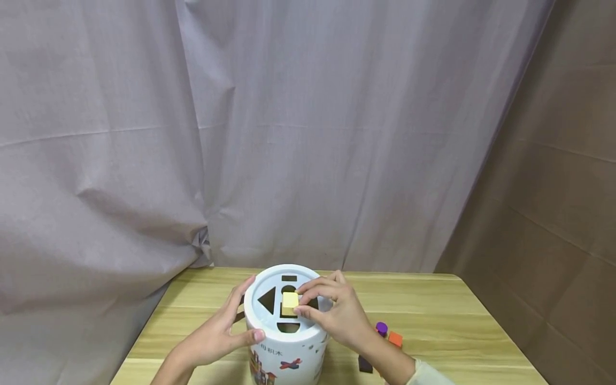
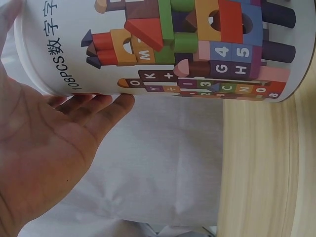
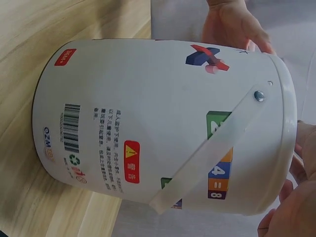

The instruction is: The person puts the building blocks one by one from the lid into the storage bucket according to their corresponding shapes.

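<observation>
The yellow block (image 1: 290, 300) is pinched between the thumb and fingertips of the right hand (image 1: 339, 310), with no gap left between skin and block. It is held at the square hole (image 1: 289, 316) in the lid (image 1: 263, 322), just beyond the fingertips; whether it has entered cannot be told. The left hand (image 1: 218, 331) is spread wide, thumb and fingers well apart, and is rested against the rim and side of the bucket (image 1: 308, 369).

Part of another hole (image 1: 313, 303) is covered by the right hand. A triangular hole (image 1: 267, 301) is seen between the two hands, nearer the left. Beside the right forearm, a purple block (image 1: 382, 328), an orange block (image 1: 395, 339) and a dark block (image 1: 365, 364) are partly crowded together, and some of that group is hidden by the arm.

The bucket is white, smooth and round-walled, and is printed with coloured toy blocks. Its pale strap handle (image 3: 207, 148) is slanted down the side below the right hand. The surface (image 1: 462, 331) under both hands is streaked with wood grain, and beyond them a creased grey curtain (image 1: 308, 133) is hung.
</observation>
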The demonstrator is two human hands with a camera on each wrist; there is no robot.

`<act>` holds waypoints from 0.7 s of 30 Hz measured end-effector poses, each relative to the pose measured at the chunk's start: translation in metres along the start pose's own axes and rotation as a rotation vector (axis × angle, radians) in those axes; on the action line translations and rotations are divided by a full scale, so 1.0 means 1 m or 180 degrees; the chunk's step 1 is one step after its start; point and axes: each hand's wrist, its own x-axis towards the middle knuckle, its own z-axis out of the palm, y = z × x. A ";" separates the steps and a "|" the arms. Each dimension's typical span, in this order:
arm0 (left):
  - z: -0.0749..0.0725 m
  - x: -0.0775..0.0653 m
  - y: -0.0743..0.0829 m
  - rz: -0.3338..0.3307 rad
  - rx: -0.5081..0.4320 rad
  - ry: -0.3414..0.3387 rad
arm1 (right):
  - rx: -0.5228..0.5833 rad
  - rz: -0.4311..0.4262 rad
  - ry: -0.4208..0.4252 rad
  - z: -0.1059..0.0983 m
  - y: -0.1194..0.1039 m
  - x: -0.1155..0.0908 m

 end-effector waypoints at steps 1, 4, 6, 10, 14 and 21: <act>0.000 0.000 0.000 -0.0011 -0.0015 -0.0003 | 0.0002 0.0006 -0.0004 0.000 0.000 0.000; 0.000 0.000 0.001 -0.0039 -0.0049 -0.0012 | 0.0016 0.0063 -0.0030 0.002 -0.002 0.001; 0.000 0.000 0.002 -0.0041 -0.0028 -0.0016 | 0.0033 0.0090 -0.0048 0.002 -0.003 0.001; 0.000 0.000 0.002 -0.0057 0.0001 -0.0013 | 0.0055 0.0119 -0.0038 0.003 -0.005 -0.002; 0.000 -0.001 0.002 -0.0073 -0.0001 -0.0012 | 0.0017 0.0096 -0.0037 0.003 -0.006 -0.002; 0.000 -0.001 0.001 -0.0056 0.0055 0.0005 | -0.0060 -0.0008 -0.0080 0.004 -0.004 -0.003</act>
